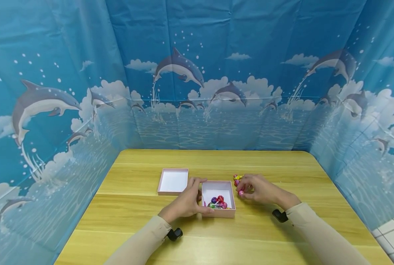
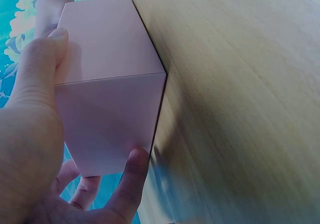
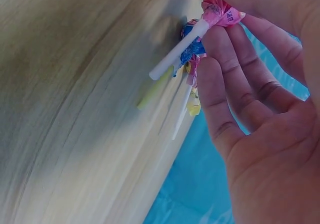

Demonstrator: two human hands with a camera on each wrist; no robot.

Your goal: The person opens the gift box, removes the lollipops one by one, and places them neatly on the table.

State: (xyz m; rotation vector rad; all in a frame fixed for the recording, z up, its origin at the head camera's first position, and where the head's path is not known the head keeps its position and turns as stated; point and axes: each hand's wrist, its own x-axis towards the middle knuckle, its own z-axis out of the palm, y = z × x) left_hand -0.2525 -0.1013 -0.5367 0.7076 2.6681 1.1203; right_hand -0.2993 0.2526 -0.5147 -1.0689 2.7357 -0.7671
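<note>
An open pink box [image 1: 218, 214] with a white inside holds several wrapped lollipops [image 1: 220, 198], bunched toward its near side. My left hand [image 1: 187, 201] grips the box at its left, thumb on the near wall and fingers spread along the side wall. Right of the box, my right hand [image 1: 261, 189] pinches a pink-wrapped lollipop [image 3: 218, 10] between thumb and fingers. Its white stick [image 3: 175, 54] points out over the table. Behind it in the right wrist view are other lollipops, one in a blue wrapper [image 3: 192, 44] and one with a yellow wrapper [image 3: 193, 107].
A shallow pink lid [image 1: 173, 181], white inside, lies on the wooden table [image 1: 137, 235] behind and left of the box. Loose lollipops [image 1: 236, 177] lie just beyond my right fingers. A dolphin-print curtain [image 1: 197, 125] surrounds the table's back and sides.
</note>
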